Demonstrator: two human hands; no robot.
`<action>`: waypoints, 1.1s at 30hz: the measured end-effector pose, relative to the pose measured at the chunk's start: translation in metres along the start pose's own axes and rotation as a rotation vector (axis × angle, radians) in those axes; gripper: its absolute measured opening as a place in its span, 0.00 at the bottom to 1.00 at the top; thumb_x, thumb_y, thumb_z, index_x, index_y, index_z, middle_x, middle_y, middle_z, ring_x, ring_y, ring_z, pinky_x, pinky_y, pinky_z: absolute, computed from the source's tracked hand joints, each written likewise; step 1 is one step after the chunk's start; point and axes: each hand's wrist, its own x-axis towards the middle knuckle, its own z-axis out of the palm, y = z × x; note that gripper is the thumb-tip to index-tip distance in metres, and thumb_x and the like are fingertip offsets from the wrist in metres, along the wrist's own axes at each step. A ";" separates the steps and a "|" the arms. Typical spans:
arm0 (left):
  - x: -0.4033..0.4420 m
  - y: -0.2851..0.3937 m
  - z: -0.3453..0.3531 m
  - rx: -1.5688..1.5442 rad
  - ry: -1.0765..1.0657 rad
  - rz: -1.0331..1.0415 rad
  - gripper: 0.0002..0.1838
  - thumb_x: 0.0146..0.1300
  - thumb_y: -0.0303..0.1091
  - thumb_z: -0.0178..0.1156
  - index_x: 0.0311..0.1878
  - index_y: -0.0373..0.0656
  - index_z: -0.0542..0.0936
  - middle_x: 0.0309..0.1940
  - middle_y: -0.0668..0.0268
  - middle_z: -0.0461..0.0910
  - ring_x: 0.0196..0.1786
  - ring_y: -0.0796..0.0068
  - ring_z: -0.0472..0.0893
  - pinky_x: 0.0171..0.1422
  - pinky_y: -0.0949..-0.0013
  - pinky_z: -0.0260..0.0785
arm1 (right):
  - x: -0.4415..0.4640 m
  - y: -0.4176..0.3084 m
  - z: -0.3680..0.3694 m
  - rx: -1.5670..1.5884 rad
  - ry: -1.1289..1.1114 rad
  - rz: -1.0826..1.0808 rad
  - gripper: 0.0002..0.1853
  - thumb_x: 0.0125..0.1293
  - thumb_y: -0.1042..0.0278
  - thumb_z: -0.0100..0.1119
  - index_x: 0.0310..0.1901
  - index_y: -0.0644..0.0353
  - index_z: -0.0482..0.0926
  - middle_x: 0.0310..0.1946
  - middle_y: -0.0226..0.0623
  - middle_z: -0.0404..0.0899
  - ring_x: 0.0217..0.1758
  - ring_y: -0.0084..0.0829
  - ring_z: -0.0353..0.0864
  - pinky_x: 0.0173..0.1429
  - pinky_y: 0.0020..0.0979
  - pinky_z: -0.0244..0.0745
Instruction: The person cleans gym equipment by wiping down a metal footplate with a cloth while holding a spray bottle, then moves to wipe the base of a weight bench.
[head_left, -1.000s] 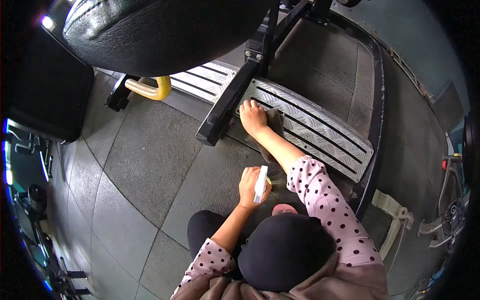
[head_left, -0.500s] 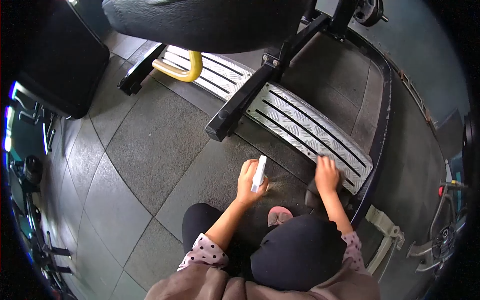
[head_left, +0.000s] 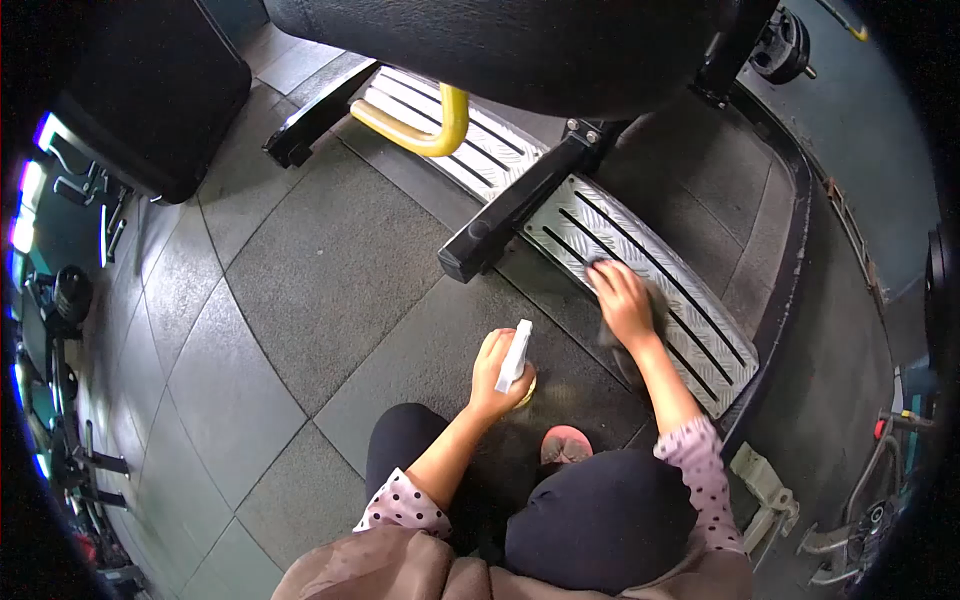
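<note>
The cloth is under the right hand, which holds it farther left on the plate than before, and the left hand holds the sprayer.

Blurred right hand, dark cloth partly hidden beneath it, black pad cut off at top

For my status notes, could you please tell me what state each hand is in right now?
Left hand: closed around a white-topped spray bottle.
Right hand: curled over a dark cloth, holding it on the patterned metal plate.
</note>
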 end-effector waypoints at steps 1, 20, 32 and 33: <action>0.002 -0.002 -0.001 0.015 0.040 0.015 0.20 0.43 0.25 0.61 0.45 0.34 0.76 0.42 0.51 0.76 0.47 0.47 0.76 0.53 0.55 0.71 | 0.030 -0.005 0.016 0.006 0.019 -0.082 0.17 0.62 0.70 0.56 0.54 0.57 0.79 0.53 0.33 0.76 0.61 0.35 0.74 0.61 0.37 0.69; 0.002 -0.028 -0.004 0.123 0.185 0.080 0.22 0.45 0.22 0.62 0.48 0.34 0.73 0.43 0.50 0.77 0.44 0.48 0.77 0.50 0.56 0.72 | -0.051 -0.014 0.024 -0.508 -0.229 -0.251 0.18 0.62 0.64 0.53 0.53 0.57 0.81 0.61 0.30 0.71 0.67 0.31 0.67 0.52 0.42 0.66; 0.007 -0.033 0.004 0.188 0.229 0.119 0.22 0.44 0.25 0.62 0.47 0.34 0.74 0.41 0.51 0.76 0.42 0.47 0.77 0.50 0.55 0.71 | -0.122 0.012 -0.053 -0.400 -0.387 -0.251 0.18 0.64 0.64 0.52 0.53 0.58 0.81 0.62 0.29 0.72 0.70 0.27 0.65 0.59 0.42 0.66; 0.006 -0.034 0.003 0.186 0.219 0.107 0.22 0.44 0.25 0.62 0.47 0.34 0.74 0.41 0.51 0.76 0.43 0.47 0.77 0.50 0.55 0.71 | -0.101 0.010 -0.035 -0.385 -0.349 -0.261 0.18 0.64 0.64 0.51 0.53 0.58 0.81 0.62 0.29 0.71 0.70 0.26 0.66 0.61 0.41 0.66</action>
